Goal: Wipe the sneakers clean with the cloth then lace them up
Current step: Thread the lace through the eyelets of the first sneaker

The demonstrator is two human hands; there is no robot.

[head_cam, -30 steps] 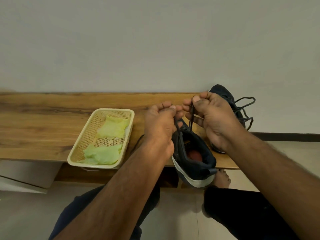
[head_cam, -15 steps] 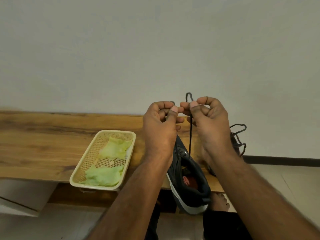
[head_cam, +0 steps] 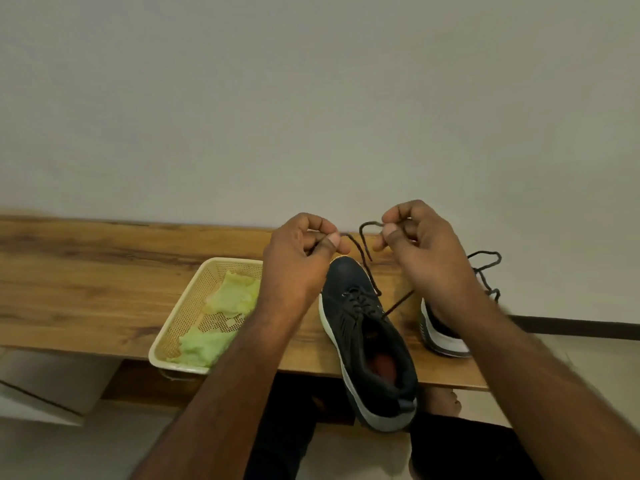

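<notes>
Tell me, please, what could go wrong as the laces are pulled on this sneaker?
The sneaker overhangs the bench edge at its heel, so a tug on the laces might tip it off. Each hand, left and right, pinches only a lace end, which could slip free.

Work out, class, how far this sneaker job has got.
Likely done: wiping, since the green cloth lies in the basket. In hand: left hand and right hand each pinch a lace end of the near sneaker. Left: its knot, and the far sneaker, whose laces hang loose.

Left hand [head_cam: 298, 261], right hand [head_cam: 426, 251] raised (fingers pinched)
</notes>
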